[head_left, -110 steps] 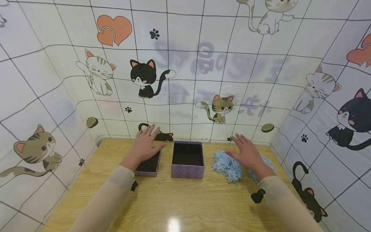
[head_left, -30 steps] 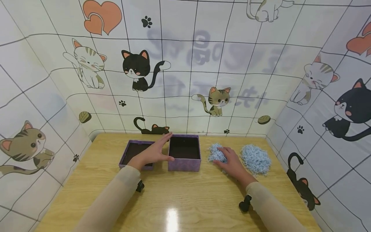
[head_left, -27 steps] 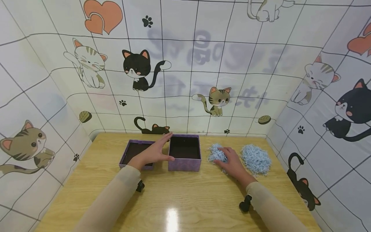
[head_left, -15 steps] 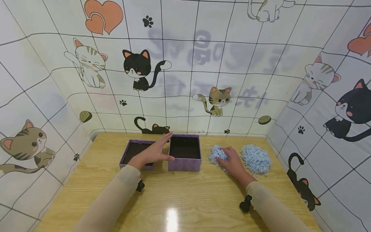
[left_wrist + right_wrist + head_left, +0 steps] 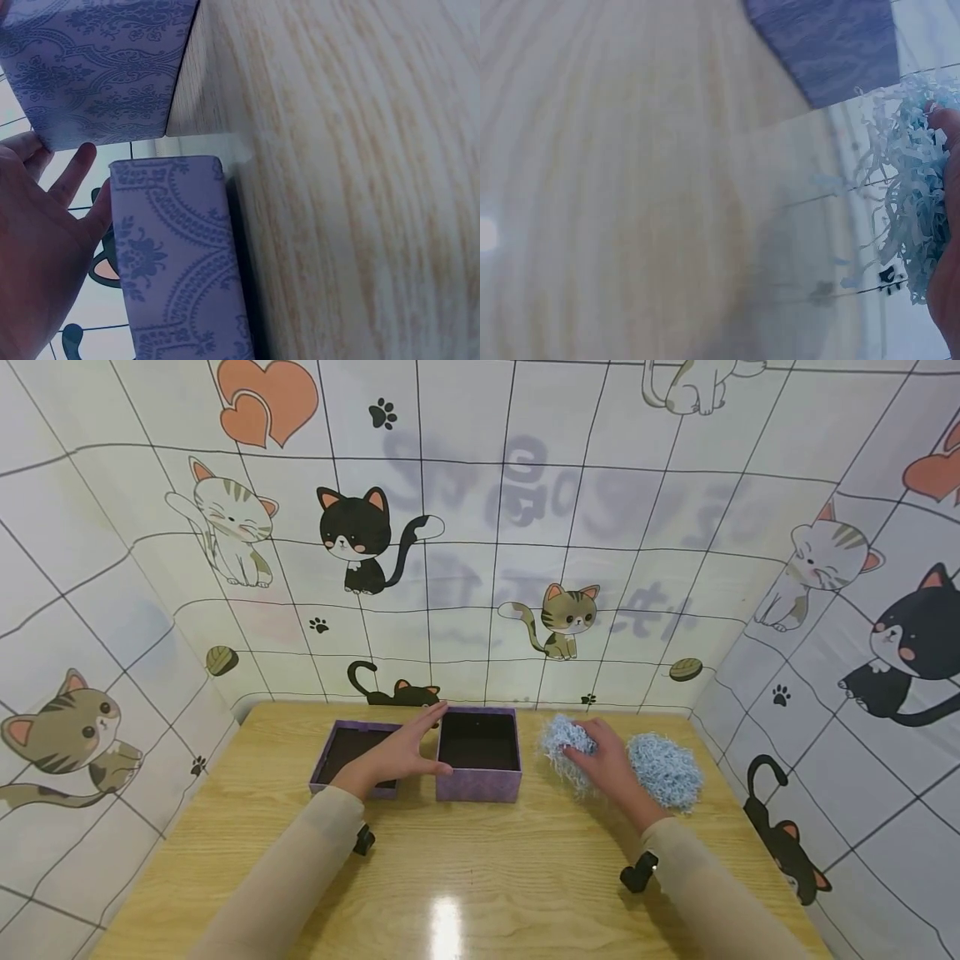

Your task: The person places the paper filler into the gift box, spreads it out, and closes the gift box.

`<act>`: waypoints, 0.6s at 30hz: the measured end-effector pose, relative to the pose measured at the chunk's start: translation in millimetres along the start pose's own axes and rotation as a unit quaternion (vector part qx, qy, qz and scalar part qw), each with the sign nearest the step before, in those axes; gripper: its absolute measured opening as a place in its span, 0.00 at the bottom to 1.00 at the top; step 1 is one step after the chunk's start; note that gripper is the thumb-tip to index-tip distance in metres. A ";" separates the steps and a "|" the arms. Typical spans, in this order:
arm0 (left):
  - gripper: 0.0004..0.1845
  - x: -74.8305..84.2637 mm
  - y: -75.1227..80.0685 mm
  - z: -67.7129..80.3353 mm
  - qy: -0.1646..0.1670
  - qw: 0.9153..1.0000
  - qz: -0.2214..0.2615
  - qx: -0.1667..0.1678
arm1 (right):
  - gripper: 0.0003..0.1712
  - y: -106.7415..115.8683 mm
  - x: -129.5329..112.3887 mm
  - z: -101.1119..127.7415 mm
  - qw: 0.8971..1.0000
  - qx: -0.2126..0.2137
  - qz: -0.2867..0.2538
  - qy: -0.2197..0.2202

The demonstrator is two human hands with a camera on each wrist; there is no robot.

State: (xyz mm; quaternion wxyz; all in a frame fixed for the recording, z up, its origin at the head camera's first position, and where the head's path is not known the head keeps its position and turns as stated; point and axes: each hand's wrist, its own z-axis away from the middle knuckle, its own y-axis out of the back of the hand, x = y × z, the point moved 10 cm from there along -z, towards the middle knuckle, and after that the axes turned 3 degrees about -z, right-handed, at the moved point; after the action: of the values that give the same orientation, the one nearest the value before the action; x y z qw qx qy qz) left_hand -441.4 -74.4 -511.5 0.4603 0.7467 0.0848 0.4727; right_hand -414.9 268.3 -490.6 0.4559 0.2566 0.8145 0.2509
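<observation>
While your left hand (image 5: pixel 397 756) lies flat-fingered against the left wall of the purple box (image 5: pixel 478 755), thumb at the front corner, nothing is curled round it: fingers straight, just resting on the side. Your right hand (image 5: pixel 611 760) is clenched round a clump of pale blue shredded paper (image 5: pixel 564 742), lifted off the wooden surface (image 5: pixel 465 877) just right of the box, loose strands hanging below. In the right wrist view the same clump (image 5: pixel 907 217) sits against the palm, with the box's purple wall above it. A second pile of shredded paper (image 5: pixel 663 770) lies on the surface right behind your right hand, touching it or nearly; can't tell which. The box is open, dark inside, near the back middle of the surface. Its lid (image 5: pixel 351 753) lies inverted just left of it, partly under your left wrist.
</observation>
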 end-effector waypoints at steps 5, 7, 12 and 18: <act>0.64 -0.8 0.1 -0.4 0.001 1.000 -0.001 0.000 | 0.28 10.5 -24.0 -14.0 1.000 0.004 0.006 0.025; 0.65 -1.5 0.1 -0.1 0.003 1.000 -0.002 0.001 | 0.28 13.8 -33.1 -20.1 0.999 0.002 0.007 0.032; 0.65 -4.0 -0.5 0.1 0.012 1.000 -0.003 -0.001 | 0.26 19.6 -54.4 -34.6 0.999 -0.003 0.004 0.052; 0.64 -5.1 -0.4 0.6 0.017 1.000 0.003 -0.004 | 0.26 15.7 -85.4 -53.9 0.996 -0.035 -0.004 0.086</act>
State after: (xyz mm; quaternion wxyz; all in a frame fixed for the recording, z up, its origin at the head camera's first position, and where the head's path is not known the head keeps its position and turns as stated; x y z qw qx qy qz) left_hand -443.6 -77.4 -515.1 0.4603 0.7370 0.0880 0.4871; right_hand -420.3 215.4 -403.3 0.3934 0.2149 0.8425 0.2987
